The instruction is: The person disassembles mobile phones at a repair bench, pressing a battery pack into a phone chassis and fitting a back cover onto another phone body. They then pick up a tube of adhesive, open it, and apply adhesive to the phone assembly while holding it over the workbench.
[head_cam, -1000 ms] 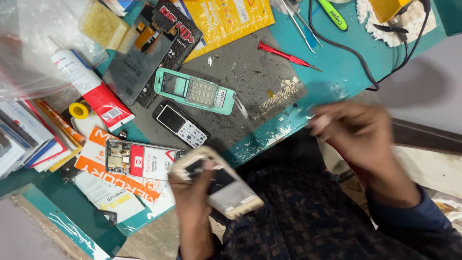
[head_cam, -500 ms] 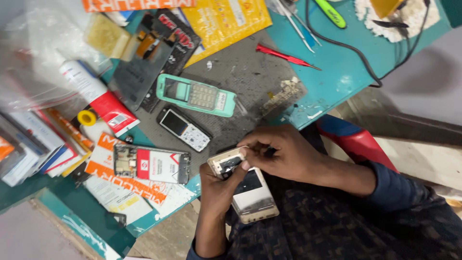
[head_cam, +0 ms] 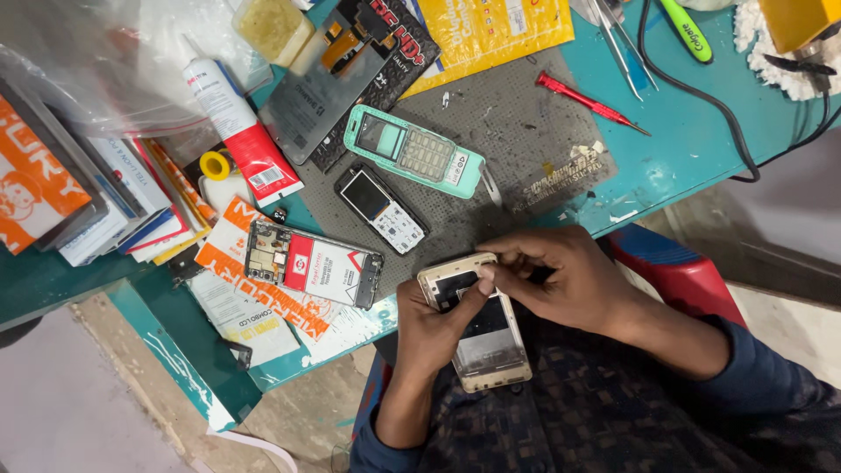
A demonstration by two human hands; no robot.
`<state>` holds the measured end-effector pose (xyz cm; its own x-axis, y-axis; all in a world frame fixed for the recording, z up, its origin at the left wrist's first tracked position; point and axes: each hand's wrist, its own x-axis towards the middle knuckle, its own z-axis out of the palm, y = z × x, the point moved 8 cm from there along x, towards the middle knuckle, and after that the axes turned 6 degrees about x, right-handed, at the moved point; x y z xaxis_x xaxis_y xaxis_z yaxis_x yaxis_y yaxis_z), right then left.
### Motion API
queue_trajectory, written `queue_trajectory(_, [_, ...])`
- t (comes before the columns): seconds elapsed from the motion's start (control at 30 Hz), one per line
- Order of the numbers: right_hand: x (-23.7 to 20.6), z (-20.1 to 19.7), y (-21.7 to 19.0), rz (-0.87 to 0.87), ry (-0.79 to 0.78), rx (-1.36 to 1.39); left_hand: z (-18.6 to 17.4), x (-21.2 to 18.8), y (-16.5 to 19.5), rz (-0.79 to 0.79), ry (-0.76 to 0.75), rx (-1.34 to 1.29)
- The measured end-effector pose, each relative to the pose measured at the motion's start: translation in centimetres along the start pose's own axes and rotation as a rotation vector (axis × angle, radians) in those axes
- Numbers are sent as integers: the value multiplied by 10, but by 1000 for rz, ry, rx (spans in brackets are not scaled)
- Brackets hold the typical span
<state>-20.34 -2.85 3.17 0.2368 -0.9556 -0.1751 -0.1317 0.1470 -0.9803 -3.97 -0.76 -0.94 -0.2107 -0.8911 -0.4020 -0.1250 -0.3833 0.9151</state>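
Observation:
My left hand grips a gold-and-white smartphone frame, open side up, above my lap just off the table's edge. My right hand comes in from the right, and its fingertips pinch at the frame's top end next to my left thumb. What sits between those fingertips is too small to tell. On the dark grey work mat beyond lie a teal keypad phone and a small black keypad phone. An opened phone with a red-and-white battery lies to the left.
On the teal table are a red screwdriver, tweezers, a green pen-like tool, a black cable, a white-and-red glue tube, a bare phone screen, a yellow packet and stacked boxes. A red stool stands below.
My right hand came in from the right, where it hung free, and closed its fingertips on the frame's top end. My left hand kept hold of the frame, which has turned a little.

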Motion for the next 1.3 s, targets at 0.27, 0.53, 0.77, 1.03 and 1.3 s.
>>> queue_trajectory(0.27, [-2, 2, 8, 72, -3, 64, -1, 0, 1, 24, -29, -28])
queue_trajectory(0.53, [4, -15, -16, -76, 0, -58, -6, -2, -3, -10, 40, -24])
queue_trajectory(0.77, [46, -61, -57, -473, 268, -809, -10, -3, -13, -35, 88, -34])
queue_trajectory(1.03, [109, -74, -47, -504, 356, -1296, -11, -3, -17, -70, 107, -43])
queue_trajectory(1.3, [115, -63, -24, -523, 156, -1561, -10, -3, -13, -57, 87, -26])
